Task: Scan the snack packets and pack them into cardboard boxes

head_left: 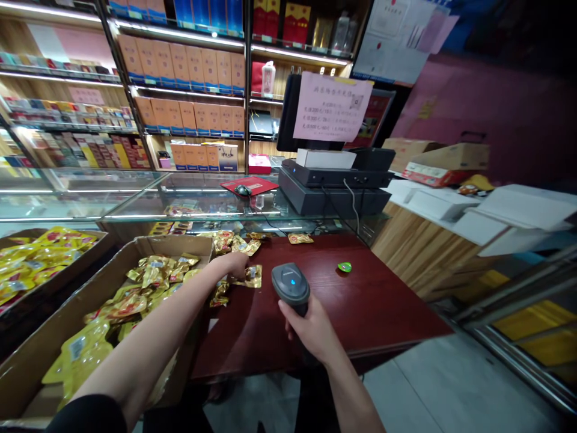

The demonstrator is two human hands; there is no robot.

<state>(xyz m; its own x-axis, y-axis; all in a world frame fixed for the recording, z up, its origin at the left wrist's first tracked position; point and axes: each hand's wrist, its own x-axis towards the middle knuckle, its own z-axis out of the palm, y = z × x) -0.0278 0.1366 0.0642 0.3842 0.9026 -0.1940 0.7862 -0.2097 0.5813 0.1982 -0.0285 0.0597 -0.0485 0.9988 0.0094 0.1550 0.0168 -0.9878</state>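
Note:
My right hand [311, 331] is wrapped round the handle of a dark grey barcode scanner [291, 282], whose head shows a small blue light. The scanner is held above the dark red table [333, 307]. Reaching across a cardboard box, my left hand [235, 264] has its fingers curled down on a shiny gold snack packet [253, 276]; its fingertips are partly hidden. More gold packets [223, 242] lie just behind that hand, and another packet [219, 293] is below it. A single gold packet [300, 239] sits near the table's back edge.
At left stands the open cardboard box [130, 246] of gold packets, beside another box of yellow packets [36, 258]. A small green packet [344, 267] lies on the table's right. Behind are a glass counter [202, 195], a computer mouse [242, 190] and a monitor [288, 114].

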